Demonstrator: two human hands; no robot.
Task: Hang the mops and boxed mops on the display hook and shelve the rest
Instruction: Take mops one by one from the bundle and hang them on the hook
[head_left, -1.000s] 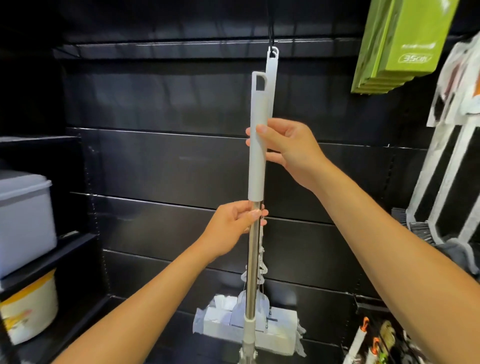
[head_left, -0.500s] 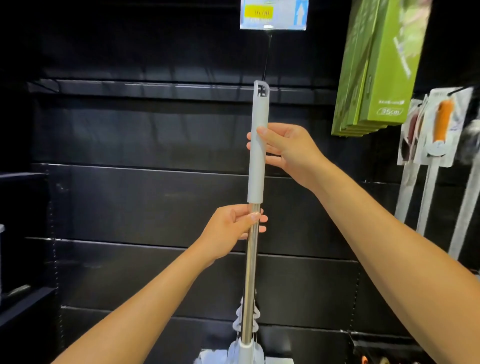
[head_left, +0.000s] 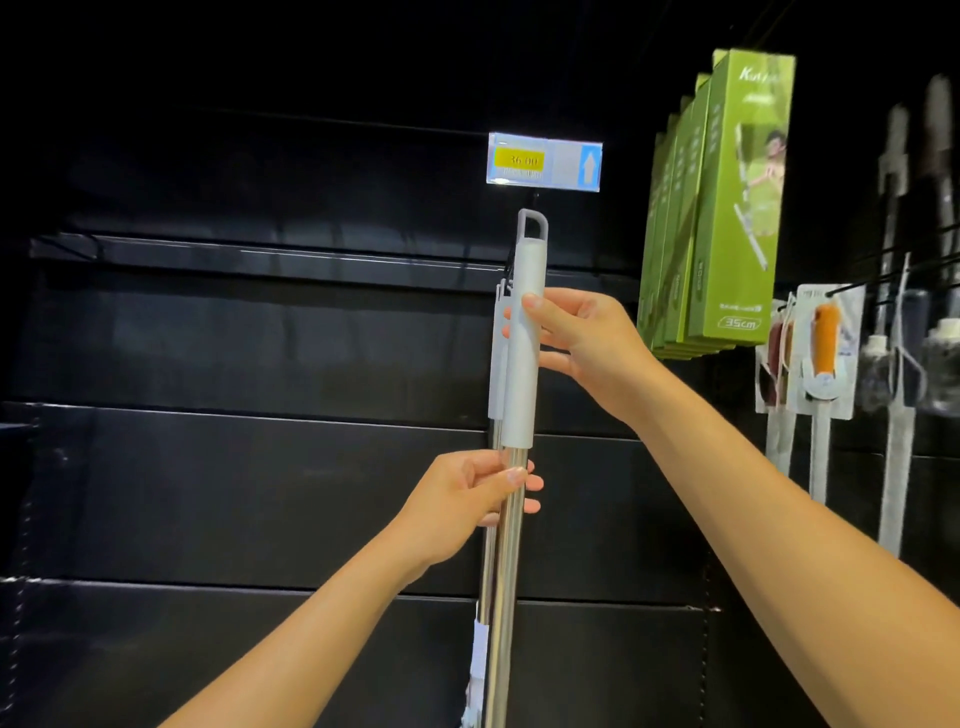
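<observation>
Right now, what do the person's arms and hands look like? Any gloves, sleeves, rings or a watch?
No gloves: the left hand and the right hand are bare. No ring shows on the fingers that can be seen, and the visible nails look short and unpainted. Both forearms are uncovered as far as the picture reaches, with no sleeve, watch or bracelet in view.

A black panelled display wall (head_left: 260, 493) carries green boxed mops (head_left: 737, 208) hanging at upper right, carded brushes (head_left: 826, 353) just beside them, and a price tag (head_left: 544, 162) at centre.
</observation>
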